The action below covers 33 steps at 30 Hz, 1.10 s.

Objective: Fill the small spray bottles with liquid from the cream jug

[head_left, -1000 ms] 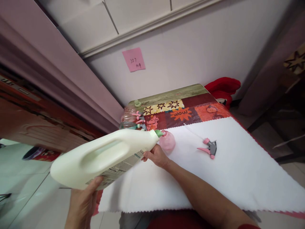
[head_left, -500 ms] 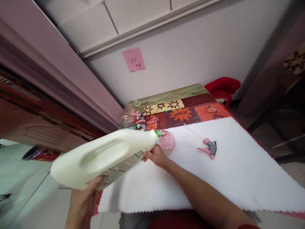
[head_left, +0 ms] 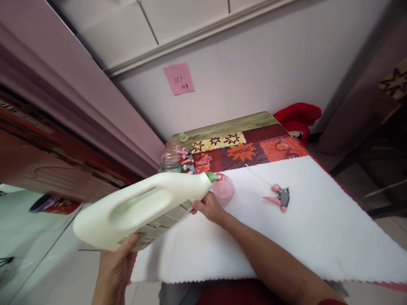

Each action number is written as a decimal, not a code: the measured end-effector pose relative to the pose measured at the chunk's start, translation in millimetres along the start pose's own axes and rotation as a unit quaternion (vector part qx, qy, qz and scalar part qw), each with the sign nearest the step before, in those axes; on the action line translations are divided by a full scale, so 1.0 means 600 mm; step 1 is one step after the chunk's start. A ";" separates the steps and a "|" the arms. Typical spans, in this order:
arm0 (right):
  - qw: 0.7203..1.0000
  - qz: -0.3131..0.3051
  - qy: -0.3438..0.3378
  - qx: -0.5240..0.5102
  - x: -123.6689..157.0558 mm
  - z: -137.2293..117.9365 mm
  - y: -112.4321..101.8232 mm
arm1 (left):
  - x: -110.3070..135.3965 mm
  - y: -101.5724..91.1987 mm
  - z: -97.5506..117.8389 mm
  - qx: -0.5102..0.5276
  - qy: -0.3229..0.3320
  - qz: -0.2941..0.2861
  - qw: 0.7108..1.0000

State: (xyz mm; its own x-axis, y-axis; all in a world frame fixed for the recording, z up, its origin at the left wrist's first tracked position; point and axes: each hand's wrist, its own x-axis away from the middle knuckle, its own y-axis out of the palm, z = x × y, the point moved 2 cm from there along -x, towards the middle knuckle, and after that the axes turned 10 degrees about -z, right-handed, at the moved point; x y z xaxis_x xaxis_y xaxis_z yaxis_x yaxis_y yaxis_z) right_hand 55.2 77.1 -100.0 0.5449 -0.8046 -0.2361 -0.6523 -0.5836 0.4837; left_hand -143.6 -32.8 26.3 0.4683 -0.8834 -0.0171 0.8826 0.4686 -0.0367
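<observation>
A big cream jug (head_left: 140, 207) with a green spout is tipped on its side, its mouth over a small pink bottle (head_left: 224, 188) that stands on the white cloth (head_left: 318, 228). My left hand (head_left: 116, 271) grips the jug's base from below. My right hand (head_left: 208, 207) is closed round the lower part of the pink bottle, just under the jug's neck. A pink and grey spray trigger (head_left: 279, 197) with a thin tube lies loose on the cloth to the right.
Several clear spray bottles (head_left: 176, 159) lie at the table's far left edge, beside a green cap (head_left: 183, 137). A patterned red cloth (head_left: 251, 150) covers the far part of the table. A pink note (head_left: 178, 79) hangs on the wall. A red object (head_left: 297, 116) sits behind the table.
The jug's base and my left hand have shifted slightly right and up. My right hand and the pink bottle have stayed still.
</observation>
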 end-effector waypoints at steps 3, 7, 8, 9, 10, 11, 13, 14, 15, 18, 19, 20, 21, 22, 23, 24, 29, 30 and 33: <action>1.000 0.016 -0.017 0.018 0.000 0.006 -0.003 | -0.006 -0.006 -0.022 0.022 0.006 -0.020 1.000; 0.996 0.050 -0.056 0.048 0.002 0.013 -0.007 | -0.008 -0.010 -0.050 0.045 0.008 -0.013 0.999; 0.995 0.057 -0.065 0.052 0.002 0.013 -0.008 | -0.007 -0.010 -0.057 0.054 0.005 -0.011 0.998; 0.994 0.062 -0.073 0.052 0.003 0.013 -0.007 | -0.005 -0.010 -0.065 0.067 0.001 -0.011 0.998; 0.994 0.063 -0.081 0.047 0.004 0.012 -0.005 | -0.003 -0.010 -0.075 0.083 -0.004 -0.010 0.997; 0.993 0.062 -0.089 0.037 0.005 0.010 -0.002 | -0.001 -0.010 -0.086 0.102 -0.009 -0.008 0.995; 0.993 0.061 -0.104 0.003 0.006 0.002 0.008 | 0.005 -0.010 -0.111 0.144 -0.019 0.001 0.989; 0.992 0.060 -0.107 -0.015 0.006 -0.003 0.016 | 0.007 -0.009 -0.124 0.165 -0.029 0.002 0.986; 0.992 0.059 -0.107 -0.032 0.005 -0.010 0.025 | 0.010 -0.007 -0.137 0.184 -0.039 -0.002 0.982; 0.991 0.068 -0.099 -0.057 0.004 -0.038 0.055 | 0.017 0.003 -0.160 0.224 -0.042 -0.035 0.973; 0.991 0.073 -0.098 -0.060 0.004 -0.049 0.065 | 0.018 0.007 -0.163 0.231 -0.033 -0.049 0.971; 0.990 0.080 -0.098 -0.059 0.004 -0.060 0.074 | 0.019 0.011 -0.164 0.230 -0.022 -0.063 0.971; 0.990 0.087 -0.099 -0.056 0.005 -0.071 0.081 | 0.019 0.013 -0.164 0.222 -0.009 -0.077 0.972; 0.989 0.095 -0.100 -0.050 0.006 -0.082 0.088 | 0.018 0.015 -0.164 0.205 0.006 -0.089 0.975; 0.988 0.103 -0.104 -0.041 0.007 -0.093 0.092 | 0.017 0.015 -0.165 0.178 0.021 -0.100 0.979; 0.987 0.111 -0.108 -0.029 0.010 -0.104 0.096 | 0.016 0.013 -0.166 0.140 0.036 -0.114 0.983; 0.969 0.172 -0.155 0.085 0.030 -0.151 0.102 | 0.008 -0.024 -0.188 -0.062 0.073 -0.193 0.976; 0.962 0.190 -0.165 0.110 0.035 -0.159 0.102 | 0.006 -0.036 -0.194 -0.131 0.085 -0.194 0.968; 0.941 0.225 -0.185 0.174 0.048 -0.174 0.101 | -0.004 -0.071 -0.217 -0.418 0.105 -0.149 0.890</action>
State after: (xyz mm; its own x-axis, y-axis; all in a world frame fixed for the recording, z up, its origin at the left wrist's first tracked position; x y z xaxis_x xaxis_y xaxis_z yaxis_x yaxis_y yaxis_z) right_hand 86.6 29.9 10.4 -0.0069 -0.9244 -0.3815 -0.9411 -0.1229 0.3149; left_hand -187.9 -50.8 -102.4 0.1222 -0.9903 -0.0658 0.5862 0.1255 -0.8004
